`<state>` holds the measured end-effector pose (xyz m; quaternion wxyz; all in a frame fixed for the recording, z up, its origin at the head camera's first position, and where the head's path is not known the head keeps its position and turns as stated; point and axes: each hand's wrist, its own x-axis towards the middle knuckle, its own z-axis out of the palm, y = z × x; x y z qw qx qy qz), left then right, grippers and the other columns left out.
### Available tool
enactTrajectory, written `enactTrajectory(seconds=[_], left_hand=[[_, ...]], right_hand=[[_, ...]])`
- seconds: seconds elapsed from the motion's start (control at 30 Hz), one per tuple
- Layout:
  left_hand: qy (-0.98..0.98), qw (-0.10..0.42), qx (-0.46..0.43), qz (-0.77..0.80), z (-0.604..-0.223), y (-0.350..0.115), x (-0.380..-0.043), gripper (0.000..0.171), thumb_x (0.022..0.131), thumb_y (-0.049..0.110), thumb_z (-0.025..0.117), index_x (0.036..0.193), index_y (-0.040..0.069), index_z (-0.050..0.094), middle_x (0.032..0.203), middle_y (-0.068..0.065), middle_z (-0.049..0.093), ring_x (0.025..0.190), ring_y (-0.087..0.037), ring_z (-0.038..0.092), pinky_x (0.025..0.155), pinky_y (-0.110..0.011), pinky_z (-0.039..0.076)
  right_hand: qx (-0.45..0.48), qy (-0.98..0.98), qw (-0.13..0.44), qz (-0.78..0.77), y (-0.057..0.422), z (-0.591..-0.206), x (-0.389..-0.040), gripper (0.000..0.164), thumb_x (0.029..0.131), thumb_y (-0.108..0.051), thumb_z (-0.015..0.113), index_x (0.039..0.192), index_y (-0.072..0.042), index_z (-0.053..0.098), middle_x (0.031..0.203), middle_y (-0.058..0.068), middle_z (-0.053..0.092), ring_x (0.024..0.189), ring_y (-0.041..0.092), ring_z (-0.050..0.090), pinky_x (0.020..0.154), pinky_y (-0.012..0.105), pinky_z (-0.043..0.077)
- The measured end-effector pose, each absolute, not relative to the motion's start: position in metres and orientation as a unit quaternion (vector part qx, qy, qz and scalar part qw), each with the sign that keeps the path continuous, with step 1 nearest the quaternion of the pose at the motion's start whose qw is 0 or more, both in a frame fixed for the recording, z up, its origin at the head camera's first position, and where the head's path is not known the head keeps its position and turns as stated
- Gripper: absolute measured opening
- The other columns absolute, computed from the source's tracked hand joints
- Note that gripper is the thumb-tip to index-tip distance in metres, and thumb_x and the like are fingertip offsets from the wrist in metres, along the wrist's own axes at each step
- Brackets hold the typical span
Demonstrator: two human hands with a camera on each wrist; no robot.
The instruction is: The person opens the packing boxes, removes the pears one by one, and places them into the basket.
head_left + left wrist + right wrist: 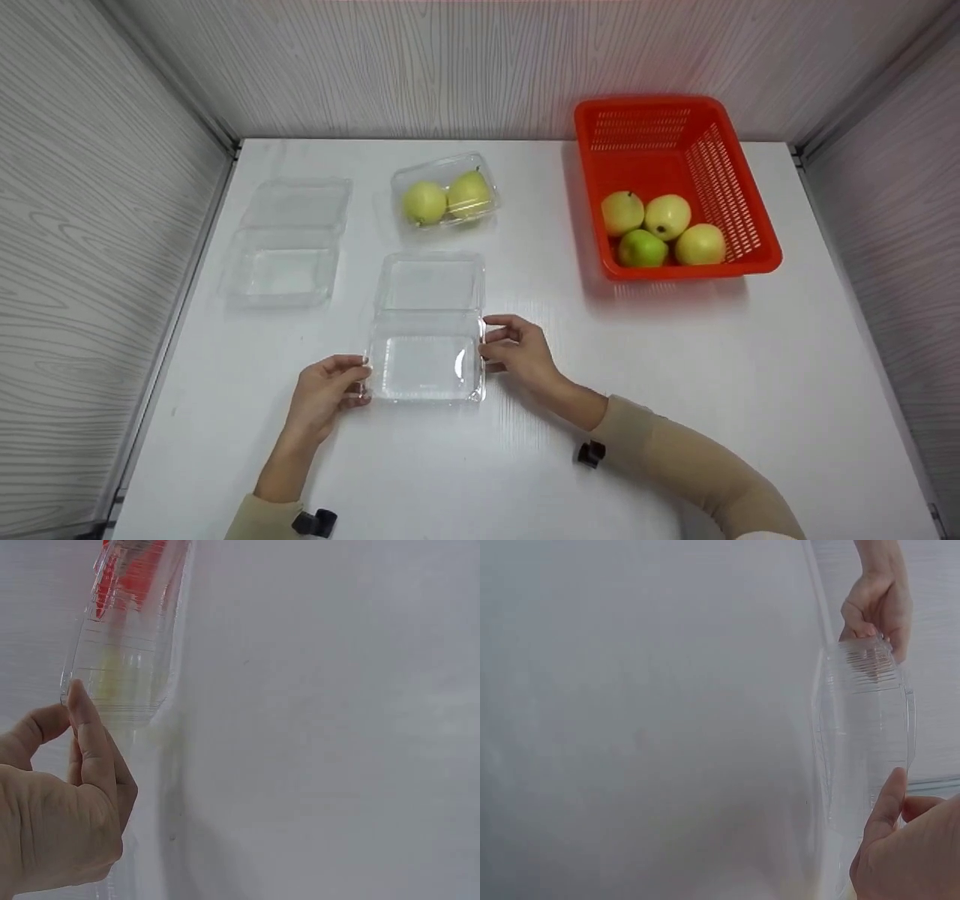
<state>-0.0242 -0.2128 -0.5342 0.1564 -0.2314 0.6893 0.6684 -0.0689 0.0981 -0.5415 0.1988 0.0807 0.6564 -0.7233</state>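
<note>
An open clear plastic clamshell box (429, 367) with no contents lies in the middle of the head view, its lid (430, 283) folded back away from the person. At its left rim my left hand (324, 394) pinches the edge between thumb and fingers; the left wrist view shows this hand (67, 795) on the clear rim. My right hand (525, 356) pinches the opposite rim, as the right wrist view also shows with the right hand (907, 840) low in the picture. The box's underside seems near the table, but whether it touches cannot be told.
A second open clear box (281, 270) lies at the left. Behind the held one stands a closed clear box (444, 169) with two yellow-green fruits (425, 202). A red basket (694, 271) at the back right holds several apple-like fruits (700, 244). Walls enclose the white table (675, 375).
</note>
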Motion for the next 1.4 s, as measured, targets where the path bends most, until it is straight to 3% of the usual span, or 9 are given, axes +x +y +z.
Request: enactTrajectory(seconds=[0.5, 0.7, 1.0, 1.4], left_hand=[[0.687, 0.134, -0.259, 0.666, -0.532, -0.249, -0.023, 0.016, 0.098, 0.006, 0.072, 0.114, 0.003, 0.070, 0.088, 0.002, 0.074, 0.069, -0.008, 0.068, 0.066, -0.022, 0.066], [0.705, 0.118, -0.268, 0.646, -0.532, -0.258, -0.023, 0.022, 0.098, 0.008, 0.072, 0.118, 0.001, 0.068, 0.085, 0.005, 0.074, 0.069, -0.008, 0.067, 0.065, -0.021, 0.066], [0.704, 0.109, -0.279, 0.644, -0.531, -0.271, -0.025, 0.019, 0.097, 0.009, 0.074, 0.115, 0.005, 0.070, 0.083, 0.007, 0.075, 0.068, -0.007, 0.067, 0.066, -0.021, 0.066], [0.719, 0.087, -0.300, 0.621, -0.529, -0.289, -0.033, 0.023, 0.097, 0.011, 0.075, 0.117, 0.001, 0.069, 0.086, 0.010, 0.073, 0.071, -0.007, 0.067, 0.067, -0.019, 0.065]], right_hand=[[0.058, 0.656, 0.207, -0.723, 0.058, -0.544, -0.077, 0.050, 0.090, 0.005, 0.071, 0.139, 0.003, 0.060, 0.098, 0.004, 0.068, 0.076, 0.010, 0.073, 0.072, 0.032, 0.070], [0.056, 0.645, 0.215, -0.731, 0.046, -0.542, -0.082, 0.051, 0.091, 0.005, 0.071, 0.140, 0.004, 0.059, 0.096, 0.002, 0.067, 0.075, 0.010, 0.072, 0.069, 0.029, 0.069], [0.046, 0.645, 0.222, -0.730, 0.032, -0.541, -0.089, 0.050, 0.092, 0.004, 0.071, 0.140, 0.003, 0.059, 0.096, 0.001, 0.066, 0.075, 0.010, 0.072, 0.075, 0.034, 0.070], [0.053, 0.630, 0.236, -0.738, 0.008, -0.541, -0.099, 0.050, 0.093, 0.005, 0.071, 0.141, 0.001, 0.059, 0.098, 0.002, 0.065, 0.077, 0.012, 0.073, 0.074, 0.031, 0.070]])
